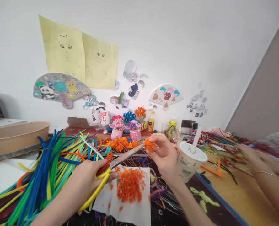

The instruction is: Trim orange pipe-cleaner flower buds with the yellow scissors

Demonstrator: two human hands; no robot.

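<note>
My left hand is closed round the yellow and red handles of a pair of scissors. The blades point up to the right and touch a small orange pipe-cleaner flower. My right hand pinches that flower between thumb and fingers above the table. Below the hands lies a white paper sheet covered with a heap of orange fuzz clippings.
A pile of blue, green and yellow pipe cleaners spreads at the left. A paper cup with a straw stands just right of my right hand. Finished flower pots stand at the back. Another person's hand works at the right.
</note>
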